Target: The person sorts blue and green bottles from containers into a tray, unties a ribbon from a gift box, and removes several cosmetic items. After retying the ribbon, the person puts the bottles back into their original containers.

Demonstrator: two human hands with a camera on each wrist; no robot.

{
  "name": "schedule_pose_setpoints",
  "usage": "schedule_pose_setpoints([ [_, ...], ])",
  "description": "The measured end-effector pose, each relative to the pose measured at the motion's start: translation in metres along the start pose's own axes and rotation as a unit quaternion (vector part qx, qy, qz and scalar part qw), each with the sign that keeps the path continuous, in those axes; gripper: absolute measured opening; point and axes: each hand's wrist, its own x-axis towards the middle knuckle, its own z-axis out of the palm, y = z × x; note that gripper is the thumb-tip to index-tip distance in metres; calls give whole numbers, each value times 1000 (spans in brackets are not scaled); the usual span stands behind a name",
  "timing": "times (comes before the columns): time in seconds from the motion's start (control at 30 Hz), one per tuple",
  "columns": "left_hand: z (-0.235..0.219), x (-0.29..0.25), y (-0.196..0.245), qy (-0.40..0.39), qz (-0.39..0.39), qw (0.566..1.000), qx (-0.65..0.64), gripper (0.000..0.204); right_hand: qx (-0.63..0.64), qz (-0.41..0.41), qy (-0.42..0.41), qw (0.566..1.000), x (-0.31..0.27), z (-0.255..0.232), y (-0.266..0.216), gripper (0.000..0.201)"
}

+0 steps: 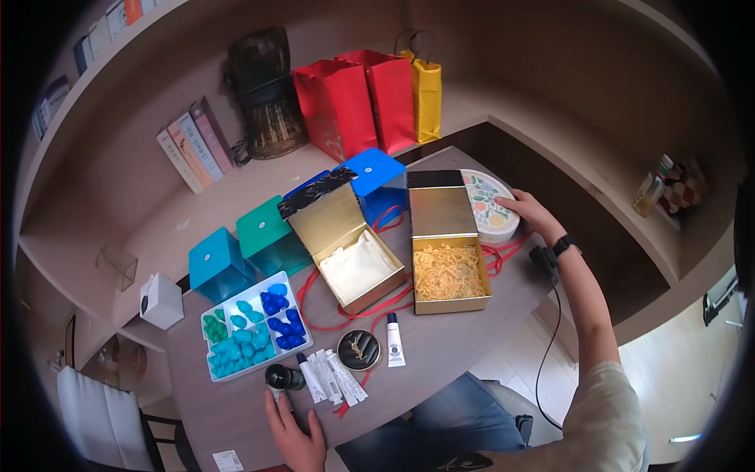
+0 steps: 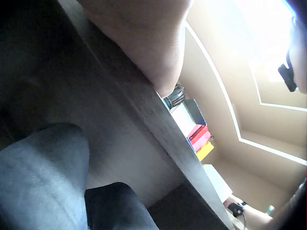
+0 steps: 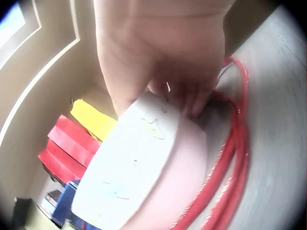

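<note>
At the table's right, my right hand [image 1: 535, 214] grips the rim of an oval box [image 1: 489, 200] with a floral lid. In the right wrist view the thumb lies over the pale lid [image 3: 129, 158] and the other fingers curl down behind its side. My left hand [image 1: 299, 440] rests at the front edge with its fingers extended, fingertips right at a small dark jar [image 1: 292, 378]. Beside that jar lie several white tubes [image 1: 334, 377], a round black compact [image 1: 359, 350] and a dark-capped tube [image 1: 395, 342]. The left wrist view hides the left hand's fingers.
Two gold-lined boxes stand open, one with white cloth [image 1: 358, 267], one with shredded filler [image 1: 448, 271]. Left are a divided tray [image 1: 259, 326] of blue and green pieces, and teal [image 1: 220, 263], green [image 1: 271, 234] and blue boxes [image 1: 376, 175]. Red ribbon [image 1: 314, 322] winds between them. Red bags [image 1: 334, 106] stand behind.
</note>
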Motion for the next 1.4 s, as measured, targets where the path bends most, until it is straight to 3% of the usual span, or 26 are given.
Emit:
schedule_pose_setpoints([
  [0.07,1,-5,-3,-5,-12,1000,0,63,17,-2,1,1000,-9,1,-2,63],
  [0.1,0,-3,-1,-8,-16,1000,-2,63,24,18,-23,999,-7,-5,0,60],
  [0.2,1,-2,-3,-6,-11,1000,2,62,23,112,15,993,-19,-16,-5,46],
  [0.23,2,-2,-4,-1,-6,1000,6,62,85,117,-32,989,-13,-24,7,39],
  [0.5,0,-2,-2,-4,-23,1000,11,58,198,165,-25,966,-15,-24,9,23],
  [0.67,-4,0,-1,-14,-28,999,12,59,265,158,12,951,-32,-41,24,23],
  [0.73,-4,2,0,-15,-27,1000,0,58,282,141,-8,949,-40,-56,31,21],
  [0.93,-2,2,3,-15,-52,998,-9,59,223,150,65,961,-82,-102,53,17],
  [1.1,2,0,1,-7,-40,999,0,59,267,152,84,948,-98,-116,61,15],
  [1.33,4,-3,-1,2,-45,999,-12,57,154,123,109,974,-141,-68,1,20],
  [1.4,2,-3,-3,5,-36,999,-3,55,187,127,88,970,-149,-73,25,17],
])
